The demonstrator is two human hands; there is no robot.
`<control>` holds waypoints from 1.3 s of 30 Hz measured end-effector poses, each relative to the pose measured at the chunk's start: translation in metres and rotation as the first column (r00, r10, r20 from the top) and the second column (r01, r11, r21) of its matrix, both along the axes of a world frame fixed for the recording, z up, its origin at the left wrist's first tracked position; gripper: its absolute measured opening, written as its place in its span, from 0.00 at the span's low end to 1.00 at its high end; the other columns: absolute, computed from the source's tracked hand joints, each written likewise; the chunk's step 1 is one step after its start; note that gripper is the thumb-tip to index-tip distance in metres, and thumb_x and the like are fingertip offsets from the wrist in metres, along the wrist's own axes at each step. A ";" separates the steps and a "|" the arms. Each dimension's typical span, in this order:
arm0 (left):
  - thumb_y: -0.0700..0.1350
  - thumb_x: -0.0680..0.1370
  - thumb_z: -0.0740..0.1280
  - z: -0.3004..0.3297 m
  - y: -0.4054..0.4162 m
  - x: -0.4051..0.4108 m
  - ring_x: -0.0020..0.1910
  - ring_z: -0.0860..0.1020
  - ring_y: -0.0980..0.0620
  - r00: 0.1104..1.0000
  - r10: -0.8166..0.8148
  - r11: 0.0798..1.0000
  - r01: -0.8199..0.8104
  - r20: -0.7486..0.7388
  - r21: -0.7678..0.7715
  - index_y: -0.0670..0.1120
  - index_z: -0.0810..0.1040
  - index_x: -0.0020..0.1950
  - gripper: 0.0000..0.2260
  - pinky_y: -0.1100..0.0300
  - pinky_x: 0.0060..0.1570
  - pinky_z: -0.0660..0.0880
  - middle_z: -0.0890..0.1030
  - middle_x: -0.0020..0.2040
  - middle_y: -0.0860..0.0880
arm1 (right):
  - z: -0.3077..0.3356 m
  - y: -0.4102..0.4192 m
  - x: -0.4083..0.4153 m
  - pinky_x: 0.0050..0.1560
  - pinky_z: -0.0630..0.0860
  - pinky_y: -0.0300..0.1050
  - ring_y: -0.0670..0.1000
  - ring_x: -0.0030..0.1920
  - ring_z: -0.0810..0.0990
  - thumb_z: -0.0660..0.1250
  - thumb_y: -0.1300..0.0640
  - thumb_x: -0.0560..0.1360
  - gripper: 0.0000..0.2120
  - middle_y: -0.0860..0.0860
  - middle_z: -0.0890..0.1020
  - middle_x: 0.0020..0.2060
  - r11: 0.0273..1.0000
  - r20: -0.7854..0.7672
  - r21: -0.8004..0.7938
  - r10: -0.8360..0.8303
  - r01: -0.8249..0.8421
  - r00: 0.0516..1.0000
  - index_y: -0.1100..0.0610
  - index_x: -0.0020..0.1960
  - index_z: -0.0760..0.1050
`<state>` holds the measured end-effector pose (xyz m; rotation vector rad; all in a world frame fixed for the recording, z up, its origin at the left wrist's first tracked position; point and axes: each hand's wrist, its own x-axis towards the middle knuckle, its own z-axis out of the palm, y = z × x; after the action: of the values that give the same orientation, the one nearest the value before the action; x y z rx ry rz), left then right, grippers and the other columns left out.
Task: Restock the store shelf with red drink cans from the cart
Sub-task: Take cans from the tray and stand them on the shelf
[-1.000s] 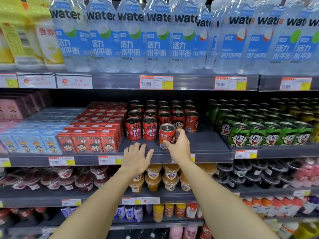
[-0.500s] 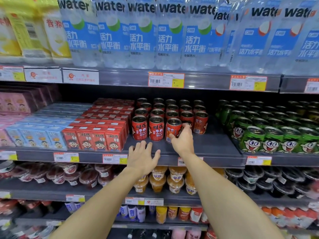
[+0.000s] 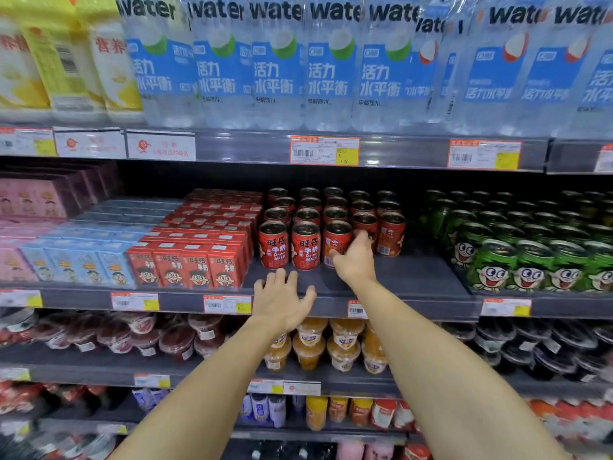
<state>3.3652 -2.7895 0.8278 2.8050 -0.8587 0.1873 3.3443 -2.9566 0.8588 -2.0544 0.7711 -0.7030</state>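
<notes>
Several red drink cans stand in rows on the middle shelf [image 3: 414, 280]. My right hand [image 3: 355, 260] reaches onto that shelf and holds a red can [image 3: 335, 239] in the front row, thumb on its left side and fingers round its right. That can stands upright beside two other front-row red cans [image 3: 305, 245]. My left hand [image 3: 282, 303] lies flat with spread fingers on the shelf's front lip, below the front cans, holding nothing. The cart is out of view.
Red milk cartons [image 3: 189, 267] sit left of the cans, green cans [image 3: 530, 260] to the right. Water bottles [image 3: 275, 61] fill the shelf above. Jelly cups [image 3: 341, 350] line the shelf below. Bare shelf lies between the red and green cans.
My right hand has pushed the held can back from the shelf's front into line with the front row. The camera has moved closer. My left hand stays on the shelf edge.
</notes>
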 end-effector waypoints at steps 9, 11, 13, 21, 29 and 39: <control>0.63 0.80 0.47 0.007 0.003 0.006 0.71 0.61 0.44 0.992 -0.009 0.996 0.019 -0.128 0.083 0.48 0.60 0.77 0.30 0.47 0.70 0.58 0.64 0.72 0.44 | 0.020 -0.001 -0.036 0.64 0.72 0.50 0.58 0.66 0.75 0.72 0.47 0.75 0.32 0.54 0.76 0.67 0.958 -0.364 0.040 0.277 -0.283 0.889 0.56 0.73 0.64; 0.64 0.80 0.47 0.008 0.004 0.005 0.72 0.61 0.44 0.990 -0.011 0.993 0.027 -0.141 0.111 0.48 0.59 0.77 0.31 0.47 0.70 0.58 0.63 0.73 0.44 | 0.018 0.008 -0.047 0.62 0.72 0.49 0.58 0.66 0.74 0.68 0.42 0.77 0.31 0.54 0.74 0.69 0.934 -0.526 -0.042 0.282 -0.356 0.802 0.56 0.73 0.66; 0.65 0.80 0.46 0.012 0.004 0.005 0.73 0.59 0.44 0.988 -0.024 0.989 0.046 -0.151 0.140 0.48 0.58 0.78 0.32 0.47 0.70 0.58 0.61 0.75 0.44 | 0.013 0.020 -0.058 0.62 0.73 0.52 0.58 0.67 0.73 0.64 0.38 0.78 0.32 0.55 0.72 0.70 0.898 -0.644 -0.194 0.187 -0.395 0.742 0.57 0.73 0.67; 0.63 0.79 0.55 0.005 0.019 -0.007 0.78 0.50 0.45 0.992 -0.128 0.949 0.124 -0.003 0.290 0.45 0.42 0.80 0.39 0.45 0.75 0.50 0.51 0.80 0.43 | -0.031 0.038 -0.080 0.75 0.57 0.56 0.60 0.76 0.60 0.59 0.40 0.80 0.33 0.59 0.64 0.76 0.697 -0.593 -0.591 -0.034 -0.406 0.805 0.58 0.77 0.59; 0.65 0.79 0.55 -0.031 0.051 -0.049 0.79 0.41 0.44 0.977 -0.169 0.969 0.141 0.129 0.203 0.42 0.42 0.80 0.40 0.45 0.76 0.46 0.43 0.80 0.42 | -0.072 0.066 -0.123 0.78 0.50 0.58 0.60 0.80 0.44 0.61 0.49 0.80 0.38 0.59 0.46 0.80 0.710 -0.496 -0.600 0.030 -0.368 0.868 0.59 0.81 0.45; 0.59 0.80 0.58 -0.087 0.118 -0.113 0.75 0.59 0.44 0.932 -0.354 0.898 0.363 -0.082 0.250 0.43 0.58 0.77 0.31 0.50 0.71 0.62 0.63 0.75 0.44 | -0.134 0.130 -0.219 0.66 0.71 0.55 0.60 0.72 0.66 0.63 0.49 0.79 0.39 0.58 0.64 0.74 0.899 -0.677 -0.269 0.078 -0.345 0.732 0.60 0.81 0.47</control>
<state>3.2517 -2.6719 0.7403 2.8000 -1.4682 -0.0358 3.1249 -2.8268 0.7247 -2.7509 0.7836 0.0507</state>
